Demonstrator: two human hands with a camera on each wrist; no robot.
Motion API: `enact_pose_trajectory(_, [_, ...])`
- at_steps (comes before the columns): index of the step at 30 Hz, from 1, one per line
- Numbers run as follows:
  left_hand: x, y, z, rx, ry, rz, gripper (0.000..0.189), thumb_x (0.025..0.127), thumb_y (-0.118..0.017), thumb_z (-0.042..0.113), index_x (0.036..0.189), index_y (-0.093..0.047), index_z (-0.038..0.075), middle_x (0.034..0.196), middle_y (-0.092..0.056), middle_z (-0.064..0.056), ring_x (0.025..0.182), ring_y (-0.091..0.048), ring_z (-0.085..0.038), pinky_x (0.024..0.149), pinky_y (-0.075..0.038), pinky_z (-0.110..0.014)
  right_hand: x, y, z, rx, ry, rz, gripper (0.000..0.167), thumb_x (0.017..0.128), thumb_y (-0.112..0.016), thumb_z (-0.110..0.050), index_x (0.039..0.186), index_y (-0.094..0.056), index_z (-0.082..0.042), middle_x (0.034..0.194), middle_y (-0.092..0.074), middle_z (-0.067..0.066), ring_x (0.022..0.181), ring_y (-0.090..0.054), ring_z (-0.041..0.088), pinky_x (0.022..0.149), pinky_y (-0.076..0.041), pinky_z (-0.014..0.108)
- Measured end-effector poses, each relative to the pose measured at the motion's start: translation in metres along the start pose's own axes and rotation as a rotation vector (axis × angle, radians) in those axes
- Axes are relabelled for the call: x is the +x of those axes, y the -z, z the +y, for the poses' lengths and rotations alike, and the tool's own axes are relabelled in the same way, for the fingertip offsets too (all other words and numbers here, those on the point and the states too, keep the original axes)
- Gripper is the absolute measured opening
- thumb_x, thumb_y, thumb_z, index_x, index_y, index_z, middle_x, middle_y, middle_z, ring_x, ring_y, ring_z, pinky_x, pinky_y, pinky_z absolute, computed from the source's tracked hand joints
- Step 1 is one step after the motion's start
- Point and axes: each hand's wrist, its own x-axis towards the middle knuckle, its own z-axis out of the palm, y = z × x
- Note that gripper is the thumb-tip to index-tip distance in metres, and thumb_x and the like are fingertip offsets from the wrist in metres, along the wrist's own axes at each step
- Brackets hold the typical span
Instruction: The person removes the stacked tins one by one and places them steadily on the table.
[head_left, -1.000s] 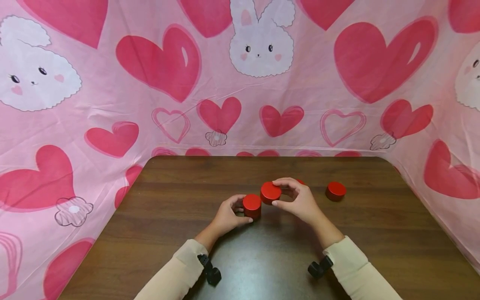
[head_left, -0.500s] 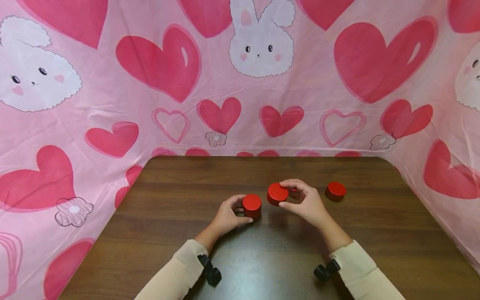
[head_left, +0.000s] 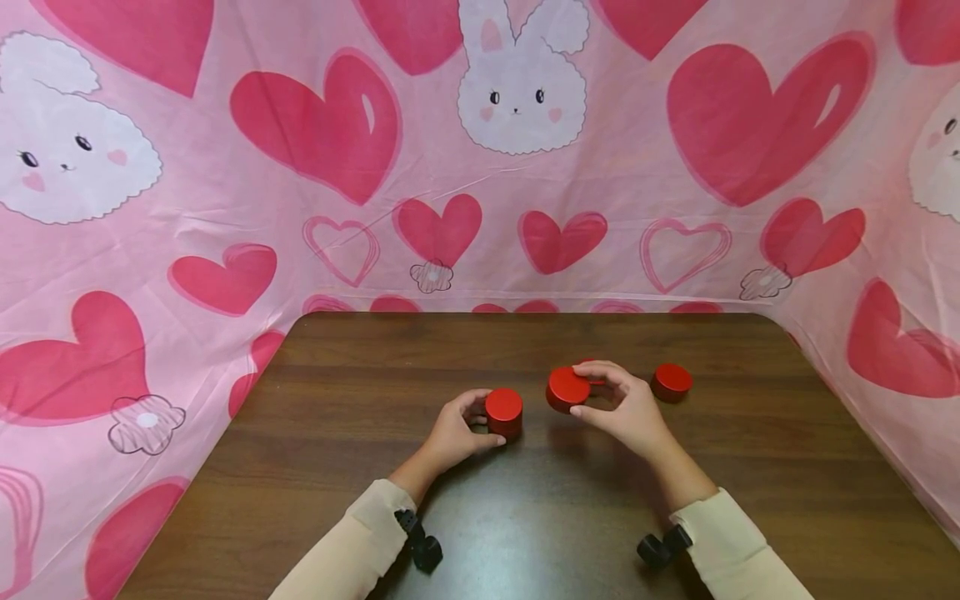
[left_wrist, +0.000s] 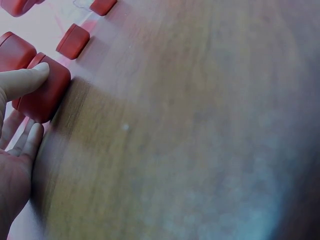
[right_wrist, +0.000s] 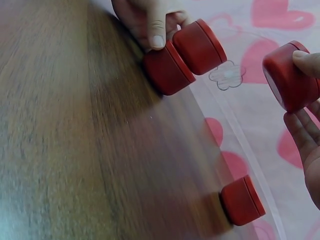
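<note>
Two small round red tins with lids stand stacked on the wooden table (head_left: 337, 467). My left hand (head_left: 453, 433) grips the lower tin (right_wrist: 167, 70) between thumb and fingers, while the upper tin (head_left: 504, 405) rests on top of it. To the right of the stack, my right hand (head_left: 626, 412) pinches another red tin (head_left: 567, 388) by its sides and holds it above the table, apart from the stack. The right wrist view shows the pale underside of this held tin (right_wrist: 287, 80), tilted, with the thumb on its side.
One more red tin (head_left: 671, 382) stands on the table to the right of my right hand. Another red tin (head_left: 592, 367) lies mostly hidden behind that hand. A pink cloth (head_left: 450, 167) printed with hearts and rabbits hangs around the table's back and sides.
My right hand has moved to the right with its tin, away from the stack. The left hand and the stacked tins have stayed in place.
</note>
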Motion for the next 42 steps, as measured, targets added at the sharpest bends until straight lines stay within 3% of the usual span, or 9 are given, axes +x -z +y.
enact_pose_trajectory(5, [0.000,-0.002,0.002,-0.011,-0.018,0.001,0.068,0.068,-0.086,-0.005,0.129,-0.056,0.001,0.119,-0.065,-0.014,0.106,-0.061,-0.029,0.090,-0.052,-0.044,-0.005,0.006,0.003,0.011,0.004,0.016,0.053,0.073,-0.080,0.011,0.122,-0.061,0.004,0.124,-0.059,0.020,0.109,-0.060,0.013,0.093,-0.048,0.022])
enact_pose_trajectory(12, [-0.008,0.001,0.031,-0.030,-0.048,-0.014,0.064,0.069,-0.083,-0.008,0.127,-0.055,-0.006,0.117,-0.064,-0.019,0.105,-0.060,-0.036,0.089,-0.050,-0.052,-0.012,0.015,0.003,-0.010,-0.018,0.039,0.053,0.073,-0.079,0.012,0.123,-0.061,0.005,0.123,-0.059,0.020,0.108,-0.061,0.012,0.092,-0.048,0.020])
enact_pose_trajectory(17, [-0.010,0.002,0.035,-0.025,-0.056,-0.013,0.063,0.070,-0.083,-0.008,0.126,-0.056,-0.006,0.117,-0.064,-0.020,0.105,-0.060,-0.037,0.089,-0.050,-0.053,-0.015,0.022,0.003,-0.007,-0.005,0.065,0.052,0.073,-0.078,0.013,0.122,-0.061,0.006,0.121,-0.060,0.019,0.108,-0.061,0.012,0.092,-0.048,0.021])
enact_pose_trajectory(26, [-0.010,0.002,0.034,-0.013,-0.054,-0.008,0.064,0.069,-0.084,-0.007,0.127,-0.056,-0.004,0.116,-0.065,-0.018,0.104,-0.061,-0.035,0.088,-0.051,-0.051,-0.019,0.034,0.006,-0.008,0.055,0.093,0.053,0.070,-0.077,0.018,0.120,-0.059,0.010,0.117,-0.063,0.012,0.106,-0.062,0.012,0.091,-0.049,0.021])
enact_pose_trajectory(33, [-0.001,0.000,-0.002,0.007,-0.036,-0.002,0.068,0.068,-0.088,0.001,0.129,-0.057,0.006,0.118,-0.066,-0.008,0.103,-0.062,-0.022,0.086,-0.053,-0.031,-0.026,0.046,0.000,-0.049,0.003,0.153,0.052,0.072,-0.078,0.015,0.121,-0.060,0.009,0.118,-0.063,0.007,0.102,-0.062,0.013,0.089,-0.049,0.019])
enact_pose_trajectory(42, [-0.001,0.000,-0.002,-0.002,-0.034,0.002,0.068,0.068,-0.088,0.001,0.129,-0.057,0.007,0.118,-0.066,-0.007,0.104,-0.062,-0.023,0.086,-0.053,-0.029,-0.029,0.062,0.000,-0.037,0.026,0.195,0.052,0.071,-0.076,0.019,0.120,-0.059,0.012,0.118,-0.063,0.007,0.103,-0.062,0.012,0.088,-0.050,0.019])
